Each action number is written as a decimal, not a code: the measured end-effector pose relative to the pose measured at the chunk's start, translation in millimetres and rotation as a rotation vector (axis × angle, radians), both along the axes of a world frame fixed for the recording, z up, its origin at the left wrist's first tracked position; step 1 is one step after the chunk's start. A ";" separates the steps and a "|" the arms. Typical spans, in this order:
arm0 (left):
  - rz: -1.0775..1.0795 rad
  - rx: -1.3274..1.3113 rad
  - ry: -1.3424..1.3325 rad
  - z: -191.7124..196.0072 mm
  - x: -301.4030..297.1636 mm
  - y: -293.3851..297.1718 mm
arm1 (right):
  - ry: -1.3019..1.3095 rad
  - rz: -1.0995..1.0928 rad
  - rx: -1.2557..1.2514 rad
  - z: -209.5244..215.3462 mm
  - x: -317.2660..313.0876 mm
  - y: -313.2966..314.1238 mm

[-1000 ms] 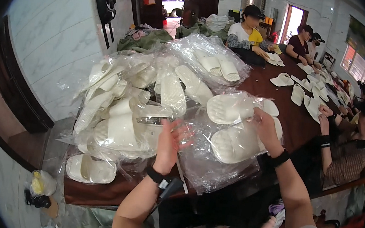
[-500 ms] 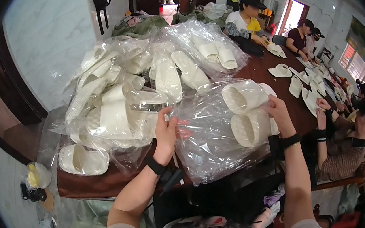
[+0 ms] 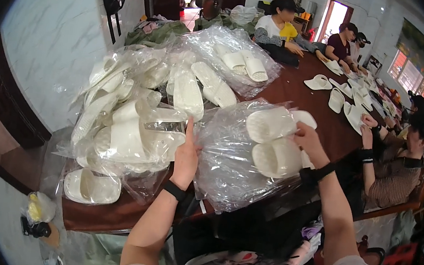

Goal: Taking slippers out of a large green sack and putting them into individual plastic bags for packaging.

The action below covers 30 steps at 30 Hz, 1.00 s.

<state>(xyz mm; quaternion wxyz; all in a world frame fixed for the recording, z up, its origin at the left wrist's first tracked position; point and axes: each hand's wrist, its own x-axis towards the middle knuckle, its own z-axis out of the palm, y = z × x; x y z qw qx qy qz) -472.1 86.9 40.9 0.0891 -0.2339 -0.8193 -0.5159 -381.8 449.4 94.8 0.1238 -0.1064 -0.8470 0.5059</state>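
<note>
My right hand [image 3: 311, 145] is closed on a pair of white slippers [image 3: 276, 158] at their right ends. The pair lies over a clear plastic bag [image 3: 220, 173]; I cannot tell how much of it is inside. At the bag's left edge, my left hand [image 3: 185, 157] stretches its index finger upward, the other fingers curled at the film and partly hidden. Just left of that hand, several bagged white slippers [image 3: 129, 131] lie heaped. A single white slipper [image 3: 92, 187] rests in film at the table's near left corner.
Another bagged pair [image 3: 243, 63] lies at the far side of the brown table [image 3: 293, 87]. Loose white slippers [image 3: 337, 100] are spread along the right. Co-workers sit around the table, one [image 3: 396, 164] close on my right. A wall [image 3: 49, 46] borders the left side.
The slippers and my right hand have shifted slightly left and down. My left hand's index finger has straightened upward. A co-worker across the table has moved their hands away from a slipper.
</note>
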 end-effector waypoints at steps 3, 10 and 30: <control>0.011 -0.079 0.018 2.5 3.9 4.0 | -0.002 0.000 -0.013 12.5 8.3 18.3; 0.081 0.013 0.114 32.2 26.9 5.6 | 0.209 -0.200 0.390 -14.6 -0.4 17.1; -0.221 -0.810 0.266 -7.5 7.8 13.8 | 0.256 0.229 0.627 -33.4 -11.9 26.6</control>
